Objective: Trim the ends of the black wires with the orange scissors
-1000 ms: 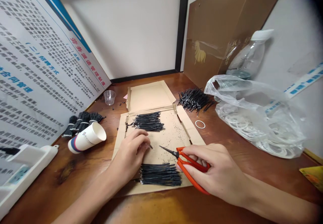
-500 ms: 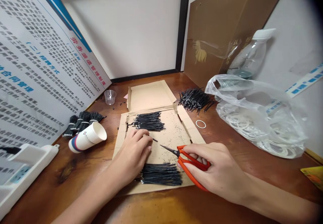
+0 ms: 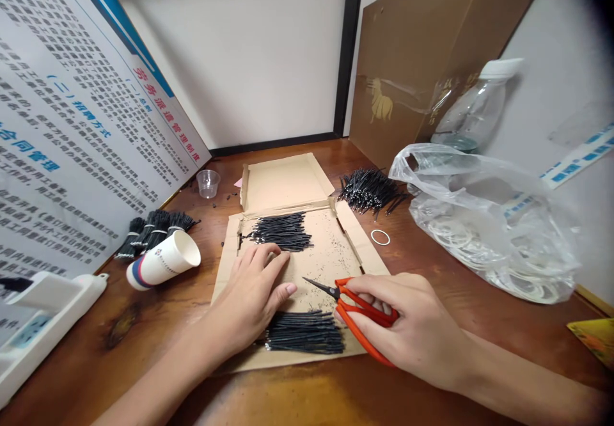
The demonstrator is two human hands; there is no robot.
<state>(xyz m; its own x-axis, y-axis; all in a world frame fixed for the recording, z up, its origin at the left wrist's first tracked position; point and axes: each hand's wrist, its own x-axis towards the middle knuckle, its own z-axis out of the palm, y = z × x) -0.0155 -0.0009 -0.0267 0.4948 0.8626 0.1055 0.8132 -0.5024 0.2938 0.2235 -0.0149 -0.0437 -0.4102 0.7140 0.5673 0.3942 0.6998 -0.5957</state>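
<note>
My left hand (image 3: 261, 285) rests over the left part of a flat cardboard box (image 3: 316, 272), thumb spread from the fingers and nothing visible in its grasp. Its fingertips touch or nearly touch the near edge of a pile of short black wires (image 3: 283, 231). Just below the thumb lies a second row of black wires (image 3: 307, 332), neatly side by side. My right hand (image 3: 417, 330) is wrapped round the orange handles of a pair of scissors (image 3: 367, 311). The dark, pointed blades look closed and aim left, above the cardboard. Tiny dark scraps dot the cardboard around them.
Behind the box's right side is a loose heap of black wires (image 3: 369, 190), with a white rubber band (image 3: 380, 237) nearby. A plastic bag of bands (image 3: 489, 234) lies right. At left are banded wire bundles (image 3: 153, 229), a tipped paper cup (image 3: 165, 260) and a power strip (image 3: 52, 323).
The thumb of my left hand has spread away from the fingers, and the short dark wire that stuck out by the fingertips no longer shows. The scissors have hardly moved.
</note>
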